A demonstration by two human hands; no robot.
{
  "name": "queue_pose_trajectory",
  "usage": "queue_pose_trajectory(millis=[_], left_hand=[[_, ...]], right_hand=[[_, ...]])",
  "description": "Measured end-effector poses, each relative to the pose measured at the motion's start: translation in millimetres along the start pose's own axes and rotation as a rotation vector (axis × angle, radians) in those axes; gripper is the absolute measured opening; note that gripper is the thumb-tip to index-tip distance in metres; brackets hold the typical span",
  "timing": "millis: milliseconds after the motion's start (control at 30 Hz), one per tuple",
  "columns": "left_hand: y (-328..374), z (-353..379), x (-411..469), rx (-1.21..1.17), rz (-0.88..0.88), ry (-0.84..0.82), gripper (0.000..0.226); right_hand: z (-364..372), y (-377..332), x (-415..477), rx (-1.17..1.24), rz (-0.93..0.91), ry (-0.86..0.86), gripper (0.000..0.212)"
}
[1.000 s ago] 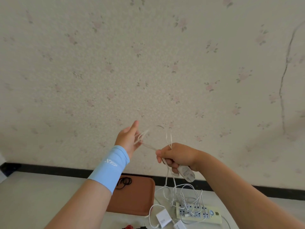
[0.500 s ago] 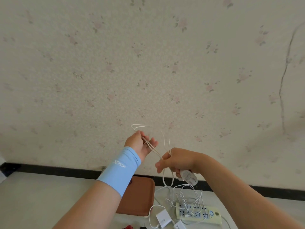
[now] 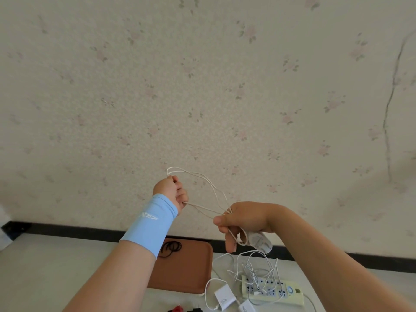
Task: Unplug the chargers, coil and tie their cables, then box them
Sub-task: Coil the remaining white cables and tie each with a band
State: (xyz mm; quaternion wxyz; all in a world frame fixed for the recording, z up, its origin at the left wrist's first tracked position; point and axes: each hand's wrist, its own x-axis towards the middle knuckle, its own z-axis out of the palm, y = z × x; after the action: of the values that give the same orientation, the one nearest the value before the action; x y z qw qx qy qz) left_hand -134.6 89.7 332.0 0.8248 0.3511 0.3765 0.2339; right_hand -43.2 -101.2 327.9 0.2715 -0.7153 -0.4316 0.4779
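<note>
Left hand [image 3: 171, 191], right hand [image 3: 245, 218], cable [image 3: 202, 208] between.

The tray [image 3: 184, 271] is reddish brown, black loops [image 3: 170, 248] on it. Right of the tray: pale yellow power strip [image 3: 292, 297], 2 white chargers [image 3: 225, 297]. Above the tray: white cable [image 3: 198, 207], light blue wristband [image 3: 149, 224] lettered white, cream wallpaper [image 3: 202, 86] with faint pink flowers, black skirting [image 3: 67, 230].
</note>
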Motion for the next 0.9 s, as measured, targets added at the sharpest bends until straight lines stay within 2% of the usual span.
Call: queue_pose_trajectory(millis=[67, 167, 233, 300, 333, 400, 433, 467, 500, 533, 567, 633, 733, 800, 833, 900], left_hand=[[0.6, 0.2, 2.3, 0.128, 0.059, 0.040, 0.032], [0.3, 1.3, 8.6, 0.522, 0.160, 0.111, 0.028], [-1.3, -2.7, 14.9, 0.846, 0.206, 0.159, 0.027], [-2.7, -9.3, 12.5, 1.319, 0.205, 0.196, 0.027], [-4.7, -12.1, 9.1, 1.574, 0.176, 0.225, 0.035], [-8.8, -16.7, 1.1, 1.958, 0.226, 0.286, 0.080], [-9.0, -16.2, -2.7, 2.004, 0.354, 0.244, 0.088], [-9.0, -13.9, -5.8, 1.957, 0.497, 0.104, 0.087], [-8.9, -8.9, -8.5, 1.865, 0.597, -0.125, 0.084], [-10.8, -3.4, -18.3, 1.768, 0.620, -0.354, 0.085], [-15.6, 2.1, -27.8, 1.713, 0.558, -0.532, 0.087], [-28.0, 9.6, -40.1, 1.735, 0.397, -0.712, 0.082], [-37.9, 10.0, -35.6, 1.822, 0.386, -0.698, 0.067], [-30.6, 8.3, -28.7, 1.831, 0.400, -0.638, 0.045], [-26.9, 7.1, -27.8, 1.830, 0.367, -0.639, 0.036], [-22.0, 3.7, -26.9, 1.758, 0.269, -0.689, 0.037]], right_hand=[[0.7, -0.2, 1.4, 0.028, 0.004, 0.036, 0.041], [1.5, -0.7, 1.5, 0.095, 0.019, 0.031, 0.044], [2.0, 0.4, 0.7, 0.158, 0.066, -0.001, 0.047], [1.2, 2.8, 0.0, 0.178, 0.099, -0.022, 0.049], [0.8, 4.5, 0.1, 0.160, 0.101, -0.022, 0.048], [2.3, 7.0, -0.3, 0.075, 0.080, -0.011, 0.041], [4.0, 7.5, -0.5, 0.011, 0.062, -0.008, 0.036], [5.7, 7.9, -0.4, -0.054, 0.048, -0.009, 0.032], [7.5, 8.7, 0.2, -0.101, 0.039, -0.006, 0.029], [9.0, 8.9, 1.3, -0.128, 0.035, 0.000, 0.030], [9.8, 8.7, 2.2, -0.149, 0.028, 0.012, 0.033], [7.9, 6.9, 3.5, -0.222, -0.006, 0.047, 0.042], [2.9, 7.1, 0.6, -0.307, -0.031, 0.093, 0.046], [-1.8, 10.6, -2.7, -0.236, -0.028, 0.140, 0.048], [-4.5, 12.4, -4.5, -0.195, -0.045, 0.176, 0.041], [-8.8, 14.0, -6.0, -0.133, -0.096, 0.249, 0.028]])
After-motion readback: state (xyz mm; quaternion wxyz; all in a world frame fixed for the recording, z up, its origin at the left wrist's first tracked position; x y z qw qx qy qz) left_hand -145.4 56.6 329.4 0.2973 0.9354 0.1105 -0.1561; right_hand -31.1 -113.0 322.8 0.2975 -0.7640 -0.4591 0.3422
